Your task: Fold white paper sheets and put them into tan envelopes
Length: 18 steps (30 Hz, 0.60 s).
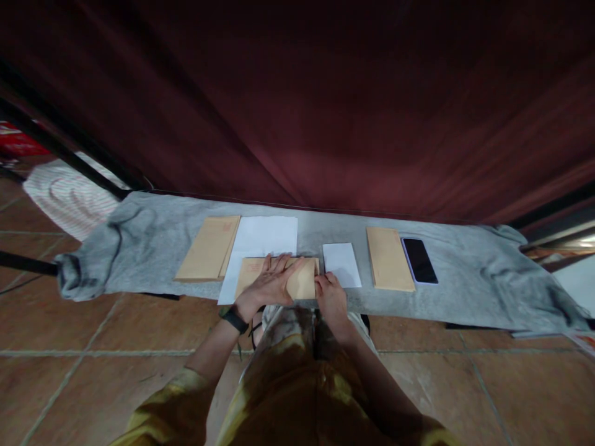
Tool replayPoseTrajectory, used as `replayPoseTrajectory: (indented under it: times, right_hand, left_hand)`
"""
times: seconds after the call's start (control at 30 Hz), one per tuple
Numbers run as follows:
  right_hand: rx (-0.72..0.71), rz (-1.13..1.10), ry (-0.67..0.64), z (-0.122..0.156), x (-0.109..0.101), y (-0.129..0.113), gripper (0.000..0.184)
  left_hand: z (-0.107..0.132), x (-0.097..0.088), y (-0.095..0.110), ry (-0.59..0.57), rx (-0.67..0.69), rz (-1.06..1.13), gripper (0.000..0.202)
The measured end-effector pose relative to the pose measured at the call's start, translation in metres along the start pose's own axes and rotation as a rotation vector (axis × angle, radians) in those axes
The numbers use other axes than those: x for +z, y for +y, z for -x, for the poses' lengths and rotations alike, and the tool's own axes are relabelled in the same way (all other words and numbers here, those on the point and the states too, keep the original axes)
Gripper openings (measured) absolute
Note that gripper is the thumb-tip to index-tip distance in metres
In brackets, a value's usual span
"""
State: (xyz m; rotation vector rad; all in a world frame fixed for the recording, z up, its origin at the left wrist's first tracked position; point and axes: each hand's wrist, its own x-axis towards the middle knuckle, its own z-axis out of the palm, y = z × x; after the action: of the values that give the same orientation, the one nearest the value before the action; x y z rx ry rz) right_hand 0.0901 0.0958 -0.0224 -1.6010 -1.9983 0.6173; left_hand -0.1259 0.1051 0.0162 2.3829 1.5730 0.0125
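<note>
Left hand [273, 282] covers middle of brown envelope [304, 280] (red print [253, 267] too small to read); envelope hides part of white sheet [267, 236]. Red item [21, 141] cut off at left edge, curtain [325, 124] cropped at top.

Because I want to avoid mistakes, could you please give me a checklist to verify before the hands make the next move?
1. Left hand steadying the brown envelope: ok, spread flat on it.
2. Right hand at the envelope's right end: ok.
3. Large white sheet uncovered: not ok, the envelope lies over part of it.
4. Small white paper free of the right hand: cannot tell, they overlap in view.
5. Phone away from both hands: ok.
</note>
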Motion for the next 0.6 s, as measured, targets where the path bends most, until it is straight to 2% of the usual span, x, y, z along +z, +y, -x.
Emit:
replayPoseTrajectory:
  times: [0.13, 0.33, 0.47, 0.6]
  right_hand:
    - [0.092, -0.165, -0.044, -0.001, 0.003, 0.004, 0.027]
    - [0.210, -0.390, -0.086, -0.001, 0.005, 0.003, 0.020]
    - [0.256, -0.463, -0.091, -0.002, 0.008, 0.002, 0.017]
    - [0.264, -0.484, -0.080, -0.002, 0.012, 0.000, 0.007]
  left_hand:
    - [-0.002, 0.002, 0.000, -0.021, 0.016, -0.008, 0.123]
    - [-0.009, -0.002, 0.007, -0.093, 0.024, -0.058, 0.124]
    - [-0.014, -0.003, 0.014, -0.128, 0.023, -0.087, 0.125]
    - [-0.015, 0.000, 0.017, -0.116, 0.016, -0.105, 0.126]
